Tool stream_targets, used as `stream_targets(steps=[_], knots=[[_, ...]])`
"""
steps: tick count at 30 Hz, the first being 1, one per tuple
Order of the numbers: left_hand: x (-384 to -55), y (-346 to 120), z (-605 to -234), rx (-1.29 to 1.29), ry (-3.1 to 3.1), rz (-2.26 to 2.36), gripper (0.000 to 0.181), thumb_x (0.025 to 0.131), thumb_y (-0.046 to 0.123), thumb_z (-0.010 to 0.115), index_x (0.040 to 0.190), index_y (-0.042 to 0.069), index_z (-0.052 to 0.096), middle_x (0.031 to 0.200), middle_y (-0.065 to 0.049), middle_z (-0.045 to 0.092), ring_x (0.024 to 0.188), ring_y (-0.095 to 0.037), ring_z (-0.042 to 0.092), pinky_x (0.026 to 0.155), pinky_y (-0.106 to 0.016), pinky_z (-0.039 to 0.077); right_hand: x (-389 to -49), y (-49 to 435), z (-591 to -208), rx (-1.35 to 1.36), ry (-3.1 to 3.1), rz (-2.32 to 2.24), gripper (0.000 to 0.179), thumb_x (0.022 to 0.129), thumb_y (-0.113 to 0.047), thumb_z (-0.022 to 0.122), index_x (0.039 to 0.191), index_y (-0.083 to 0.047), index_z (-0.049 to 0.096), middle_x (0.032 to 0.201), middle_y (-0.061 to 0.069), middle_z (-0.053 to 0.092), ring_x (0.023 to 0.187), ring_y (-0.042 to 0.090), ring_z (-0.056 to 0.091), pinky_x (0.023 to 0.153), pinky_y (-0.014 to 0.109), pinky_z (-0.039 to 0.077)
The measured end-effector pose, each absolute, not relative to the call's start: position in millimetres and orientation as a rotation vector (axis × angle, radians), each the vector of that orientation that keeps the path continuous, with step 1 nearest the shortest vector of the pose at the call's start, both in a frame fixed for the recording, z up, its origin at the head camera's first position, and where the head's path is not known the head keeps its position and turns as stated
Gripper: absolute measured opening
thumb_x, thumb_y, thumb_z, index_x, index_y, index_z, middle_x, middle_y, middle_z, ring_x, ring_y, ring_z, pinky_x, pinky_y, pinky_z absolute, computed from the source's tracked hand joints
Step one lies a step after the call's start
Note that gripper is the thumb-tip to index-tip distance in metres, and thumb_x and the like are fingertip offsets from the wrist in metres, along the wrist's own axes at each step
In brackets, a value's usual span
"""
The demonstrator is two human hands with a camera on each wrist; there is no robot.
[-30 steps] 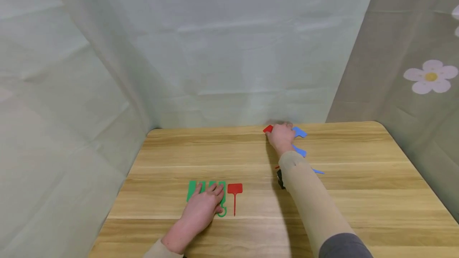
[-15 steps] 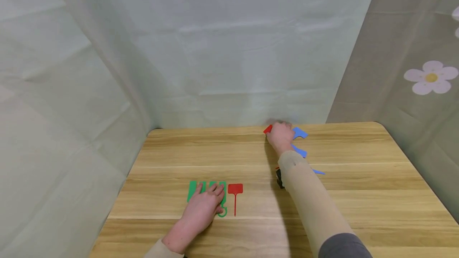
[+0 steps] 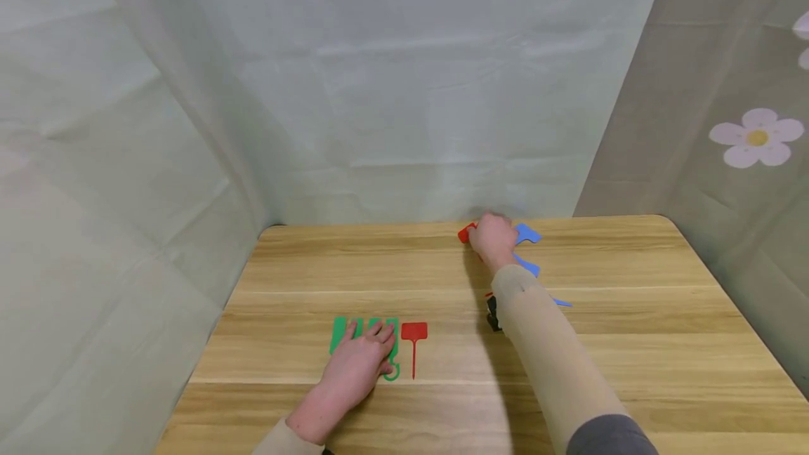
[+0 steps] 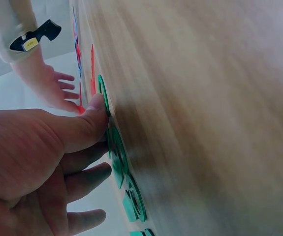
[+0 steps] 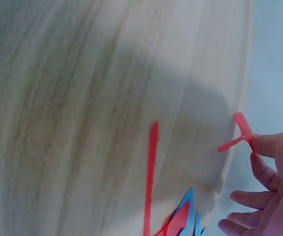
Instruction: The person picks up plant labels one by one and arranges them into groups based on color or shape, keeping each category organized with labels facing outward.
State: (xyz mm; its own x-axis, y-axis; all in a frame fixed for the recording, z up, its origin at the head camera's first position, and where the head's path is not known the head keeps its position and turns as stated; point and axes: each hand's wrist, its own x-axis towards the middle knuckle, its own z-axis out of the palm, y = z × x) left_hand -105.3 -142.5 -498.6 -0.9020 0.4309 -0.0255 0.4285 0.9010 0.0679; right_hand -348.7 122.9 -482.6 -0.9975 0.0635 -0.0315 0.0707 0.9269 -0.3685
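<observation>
My right hand point(image 3: 494, 239) is at the table's far edge. In the right wrist view its thumb and index finger pinch a red T-shaped plant label point(image 5: 244, 129), the other fingers loosely bent. Close by lie blue plant labels point(image 3: 527, 233), partly covered by that hand and sleeve. My left hand point(image 3: 357, 367) rests with spread fingers over a row of green plant labels point(image 3: 339, 335), hiding much of them. Its thumb touches the nearest green label point(image 4: 108, 103) in the left wrist view. Just right of this row lies a single red plant label point(image 3: 414, 331), stem toward me.
The wooden table point(image 3: 284, 265) meets a pale cloth wall point(image 3: 404, 90) behind. Another red label point(image 5: 151, 172) lies near the blue ones in the right wrist view. A black strap piece point(image 3: 494, 314) shows at the right sleeve.
My right hand has shifted slightly left, and the red plant label it pinches has turned and shows further left. The left hand stays in place on the green labels.
</observation>
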Motion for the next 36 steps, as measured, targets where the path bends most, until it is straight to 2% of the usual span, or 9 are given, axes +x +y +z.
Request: stream_targets(steps=[3,6,9,12,16,19,26,32,36], knots=[[-105,-142,-499,0.678,3.021,0.093,0.056,0.092,0.031,0.084,0.14,0.005,0.071,0.152,-0.009,0.062,0.14,-0.032,0.059,0.114,-0.068,0.042,-346,123,-478,0.098,3.036,-0.629,0.043,0.108,-0.034,0.054,0.073,-0.012,0.067,0.104,0.02,0.071,0.107,0.042,0.064,0.084,0.061,0.056],[-106,-142,-499,0.672,3.019,0.093,0.056,0.092,0.03,0.084,0.139,0.004,0.071,0.152,-0.009,0.062,0.14,-0.032,0.059,0.114,-0.068,0.042,-343,124,-475,0.077,3.016,-0.664,0.044,0.108,-0.034,0.052,0.069,-0.014,0.06,0.1,0.017,0.07,0.104,0.041,0.065,0.089,0.064,0.054],[-107,-142,-497,0.666,3.017,0.091,0.056,0.092,0.03,0.084,0.139,0.004,0.072,0.151,-0.009,0.063,0.14,-0.032,0.059,0.115,-0.068,0.041,-340,124,-472,0.057,3.001,-0.683,0.046,0.108,-0.033,0.052,0.065,-0.016,0.052,0.083,0.011,0.063,0.092,0.036,0.064,0.091,0.063,0.053],[-106,-141,-497,0.667,3.022,0.085,0.055,0.092,0.03,0.084,0.139,0.004,0.072,0.151,-0.009,0.063,0.14,-0.032,0.059,0.115,-0.068,0.041,-338,125,-470,0.044,2.972,-0.701,0.049,0.108,-0.032,0.051,0.062,-0.017,0.047,0.07,0.004,0.051,0.077,0.029,0.057,0.078,0.051,0.051],[-104,-140,-497,0.67,3.028,0.097,0.055,0.091,0.029,0.085,0.138,0.004,0.072,0.151,-0.009,0.063,0.139,-0.033,0.06,0.114,-0.068,0.041,-331,127,-469,-0.003,2.926,-0.761,0.051,0.108,-0.031,0.048,0.059,-0.018,0.043,0.059,-0.002,0.037,0.062,0.021,0.04,0.059,0.037,0.036],[-104,-140,-498,0.661,3.024,0.116,0.055,0.091,0.029,0.085,0.138,0.003,0.072,0.151,-0.01,0.063,0.14,-0.033,0.059,0.115,-0.069,0.04,-323,130,-466,-0.05,2.893,-0.864,0.051,0.107,-0.029,0.047,0.058,-0.019,0.039,0.054,-0.004,0.03,0.054,0.018,0.031,0.053,0.033,0.029],[-105,-141,-501,0.658,3.033,0.132,0.055,0.091,0.028,0.085,0.138,0.003,0.072,0.151,-0.01,0.062,0.14,-0.034,0.059,0.115,-0.07,0.04,-301,137,-464,-0.104,2.833,-1.127,0.038,0.103,-0.03,0.053,0.068,-0.017,0.047,0.059,-0.004,0.036,0.054,0.015,0.032,0.053,0.031,0.028],[-103,-140,-503,0.662,3.039,0.135,0.055,0.091,0.028,0.086,0.138,0.003,0.072,0.15,-0.011,0.064,0.139,-0.034,0.06,0.114,-0.07,0.04,-276,143,-468,-0.123,2.776,-1.254,0.035,0.1,-0.029,0.056,0.069,-0.015,0.047,0.059,-0.005,0.031,0.055,0.015,0.026,0.052,0.031,0.023],[-102,-139,-504,0.655,3.034,0.135,0.055,0.091,0.028,0.085,0.138,0.002,0.072,0.151,-0.011,0.063,0.14,-0.033,0.059,0.114,-0.07,0.04,-255,145,-466,-0.119,2.756,-1.293,0.027,0.098,-0.029,0.058,0.081,-0.009,0.064,0.062,-0.002,0.042,0.054,0.015,0.035,0.05,0.03,0.031]])
